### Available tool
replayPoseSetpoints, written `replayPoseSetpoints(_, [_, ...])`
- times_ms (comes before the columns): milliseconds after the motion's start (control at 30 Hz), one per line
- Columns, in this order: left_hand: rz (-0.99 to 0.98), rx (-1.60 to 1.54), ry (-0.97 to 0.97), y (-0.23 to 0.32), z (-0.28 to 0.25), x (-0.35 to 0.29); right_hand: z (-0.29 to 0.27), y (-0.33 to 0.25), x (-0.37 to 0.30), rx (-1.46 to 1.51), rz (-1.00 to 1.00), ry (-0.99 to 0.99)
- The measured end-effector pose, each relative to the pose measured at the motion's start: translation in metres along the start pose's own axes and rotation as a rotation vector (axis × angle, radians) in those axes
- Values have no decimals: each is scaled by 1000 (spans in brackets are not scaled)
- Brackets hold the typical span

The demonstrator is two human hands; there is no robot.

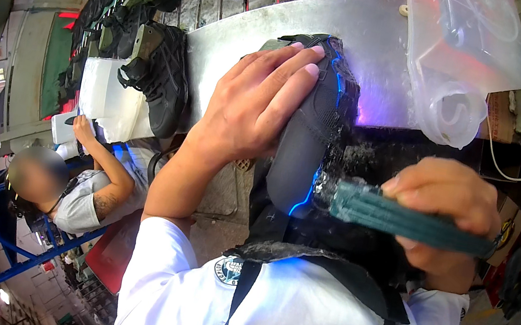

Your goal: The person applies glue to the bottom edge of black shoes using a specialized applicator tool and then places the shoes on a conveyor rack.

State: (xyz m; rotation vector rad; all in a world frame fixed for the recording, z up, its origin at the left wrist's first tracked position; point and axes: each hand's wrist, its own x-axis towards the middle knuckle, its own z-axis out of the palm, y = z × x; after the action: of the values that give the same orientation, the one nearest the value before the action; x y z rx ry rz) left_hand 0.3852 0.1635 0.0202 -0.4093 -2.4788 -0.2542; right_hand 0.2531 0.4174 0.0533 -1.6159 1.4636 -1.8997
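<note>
A dark grey and black shoe (295,161) lies lengthwise in front of me, its far end over the metal plate. My left hand (250,102) is closed over its upper part, fingers wrapped across it. A thin blue glowing line runs along the shoe's right edge and curves round its near end. In my right hand (451,198) is a brush with a green handle (370,210), gripped in a closed fist. The brush's clumped tip points left and meets or nearly meets the shoe's edge near the glowing line; exact contact cannot be made out.
A metal plate (382,52) spans the far side, with metal rods behind it. At far right stands a clear plastic container (466,45) with a translucent cup (453,115). Another black shoe (167,81) stands left, near more shoes on a rack. A co-worker (85,202) sits at left.
</note>
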Motion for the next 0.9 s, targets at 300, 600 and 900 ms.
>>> replayPoseSetpoints(300, [-81, -7, -84, 0, -8, 17, 12, -20, -11, -278, -186, 70])
replayPoseSetpoints(600, [-175, -6, -210, -4, -17, 51, -42, -40, 50, -420, -74, -192])
replayPoseSetpoints(900, [-187, -59, -362, -25, -19, 74, -87, -56, 113, -579, -131, -693])
